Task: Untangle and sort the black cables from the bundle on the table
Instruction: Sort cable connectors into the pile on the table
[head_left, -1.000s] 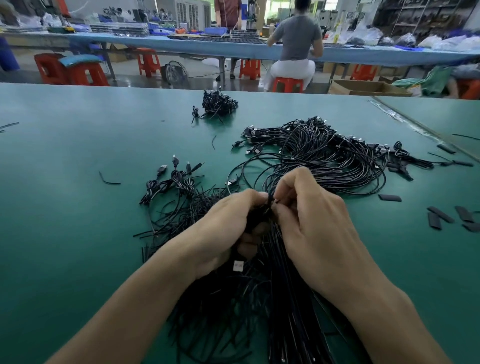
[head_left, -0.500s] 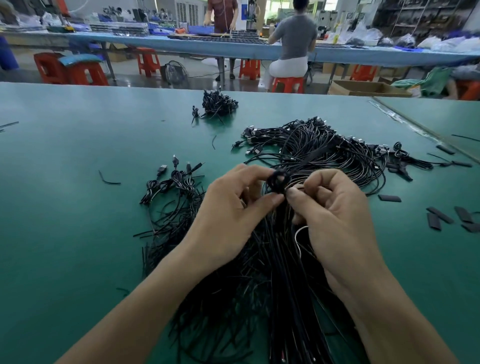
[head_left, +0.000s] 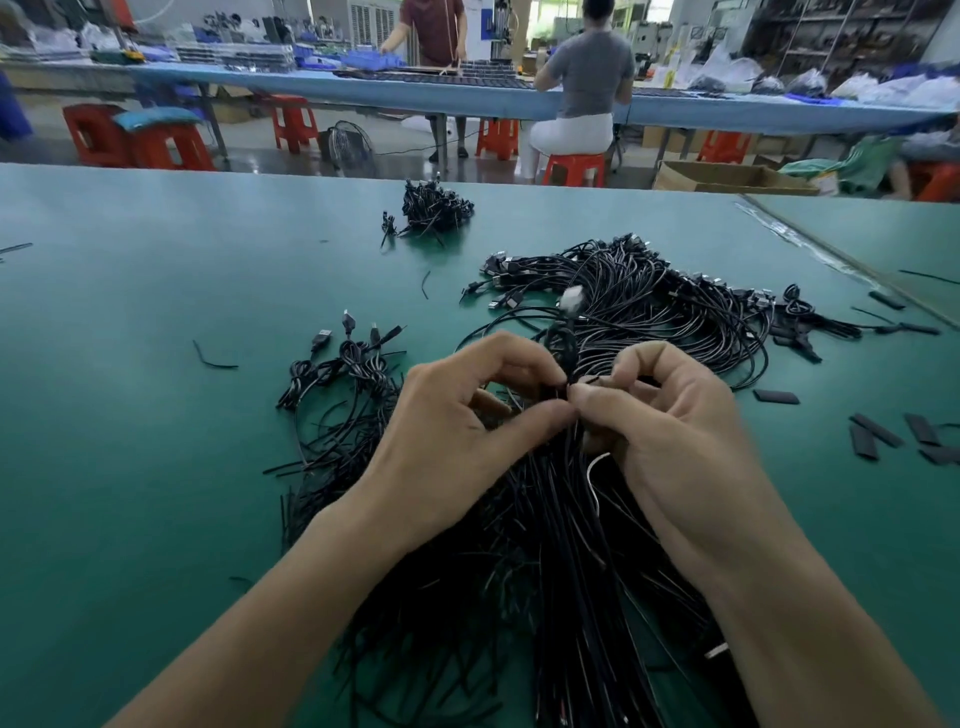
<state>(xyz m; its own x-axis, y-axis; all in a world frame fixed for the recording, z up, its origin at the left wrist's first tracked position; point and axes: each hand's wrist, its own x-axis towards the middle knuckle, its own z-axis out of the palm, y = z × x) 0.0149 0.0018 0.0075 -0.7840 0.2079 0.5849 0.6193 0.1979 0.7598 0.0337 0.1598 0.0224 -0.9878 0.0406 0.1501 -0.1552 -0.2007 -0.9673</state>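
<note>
Cable (head_left: 562, 347) pinched between left hand (head_left: 462, 421) and right hand (head_left: 675, 431); white tag (head_left: 571, 300) blurred.

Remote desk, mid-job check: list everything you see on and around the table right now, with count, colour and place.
cable bundle: one, black, under the hands
large cable pile: one, black, behind the hands, rightward
knotted cables: few, black, left of the hands
small cable heap: one, black, far table centre
flat strips: several, black, table's right side
wire offcut: one, black, table's left
table: one, green, foreground
stools: several, red, floor beyond
cardboard box: one, brown, floor far right
people: two, at the far blue bench
left hand: one, pinching cable bundle strands
right hand: one, pinching cable bundle strands opposite it
</note>
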